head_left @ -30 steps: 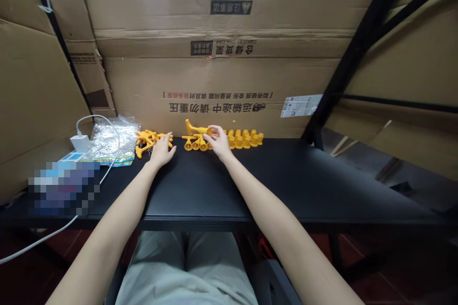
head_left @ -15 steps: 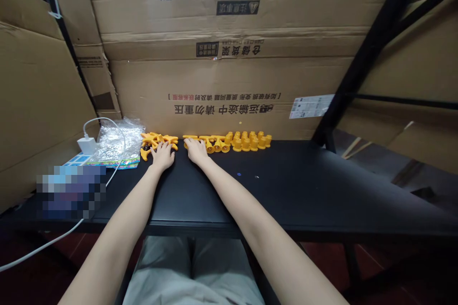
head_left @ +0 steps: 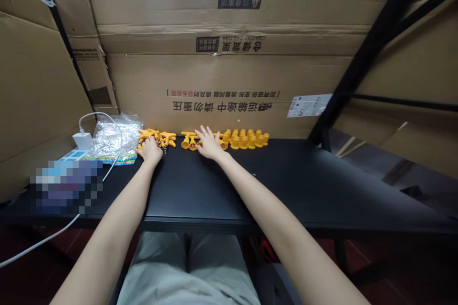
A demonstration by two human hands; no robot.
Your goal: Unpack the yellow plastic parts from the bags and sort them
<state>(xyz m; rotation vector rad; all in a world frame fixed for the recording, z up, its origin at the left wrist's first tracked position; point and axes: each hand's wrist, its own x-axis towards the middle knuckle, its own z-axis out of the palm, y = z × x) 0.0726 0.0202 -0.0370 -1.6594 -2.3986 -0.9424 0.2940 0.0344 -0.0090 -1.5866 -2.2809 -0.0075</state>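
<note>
At the back of the black table, my left hand [head_left: 150,150] is on a loose pile of yellow plastic pieces [head_left: 168,139]. Its fingers are bent down into the pile; what they grip is hidden. Small dark, shiny beads [head_left: 163,149] show beside its thumb side. To the right, my right hand [head_left: 211,145] lies palm down with fingers spread, over a row of yellow bell-shaped pieces [head_left: 185,142]. It covers part of this row. Beyond it, yellow stepped cup-like pieces [head_left: 244,140] stand in close rows.
Cardboard [head_left: 229,74] stands right behind the pieces. On the left are clear plastic bags [head_left: 114,136], a white charger [head_left: 83,141] with its cable, and a blurred-out object [head_left: 67,186]. A black metal post [head_left: 358,62] slants up on the right.
My right hand has shifted right along the row and spread its fingers, uncovering bell-shaped pieces at the left end. My left hand has moved slightly left, its fingers now more bent.
</note>
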